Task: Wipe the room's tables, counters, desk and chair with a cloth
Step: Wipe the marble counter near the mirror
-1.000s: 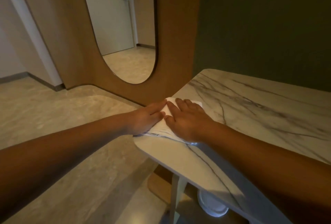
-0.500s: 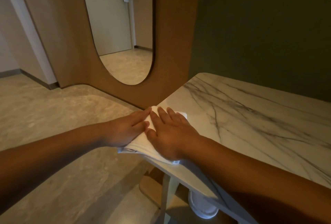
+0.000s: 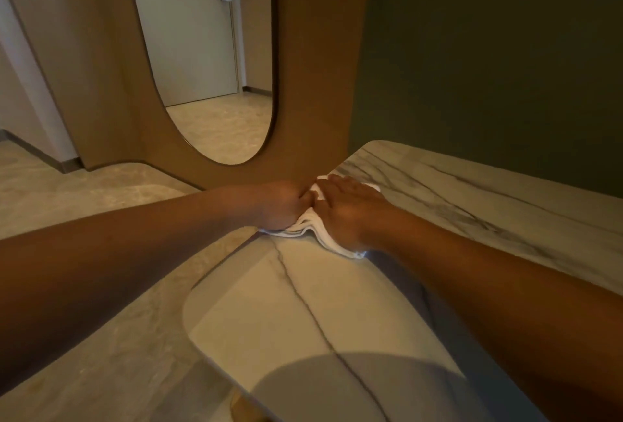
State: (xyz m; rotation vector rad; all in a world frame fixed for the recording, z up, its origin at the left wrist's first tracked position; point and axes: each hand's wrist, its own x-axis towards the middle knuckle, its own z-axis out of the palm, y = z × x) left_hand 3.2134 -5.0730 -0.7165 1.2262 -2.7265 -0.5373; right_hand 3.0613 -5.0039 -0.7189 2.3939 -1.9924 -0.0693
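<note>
A folded white cloth [image 3: 305, 227] lies on the marble table [image 3: 303, 313], at its left edge near the far corner by the wooden panel. My right hand [image 3: 349, 210] presses flat on top of the cloth, fingers straight and pointing away from me. My left hand [image 3: 281, 205] is at the table's edge with its fingers curled, and it grips the cloth's bunched left side. Most of the cloth is hidden under both hands; only its layered near edge shows.
A wooden wall panel [image 3: 313, 84] with an oval mirror [image 3: 209, 67] stands just beyond the hands. A dark green wall [image 3: 488, 67] runs behind the table. The stone floor [image 3: 84, 212] lies to the left, below the table edge.
Both hands and the cloth have slid away from me along the table's left edge toward the wooden panel. My left hand went from flat to curled on the cloth.
</note>
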